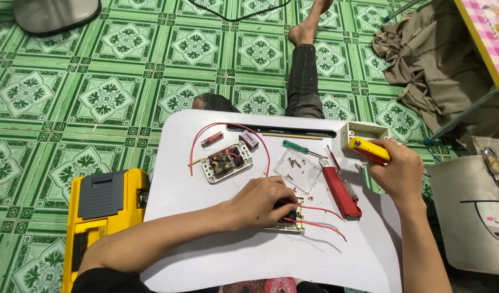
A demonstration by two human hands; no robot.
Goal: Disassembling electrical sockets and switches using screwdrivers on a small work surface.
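Observation:
My left hand (263,202) presses down on a beige switch module (293,222) with two red wires (320,217) trailing to the right on the white lap table (249,255). My right hand (398,171) holds a yellow and red tool (368,149) raised near the table's right edge. Between the hands lie a red wire stripper (340,190) and a clear plastic cover (298,170) with small screws on it. Farther left sits a white socket plate (226,161) with a looped red wire (227,127).
A green-handled screwdriver (299,147), a red battery (212,139) and a small purple part (249,139) lie near the table's far edge. A beige wall box (363,132) stands at the right corner. A yellow tool case (103,217) is on the green tiled floor at left; cloth and a bag at right.

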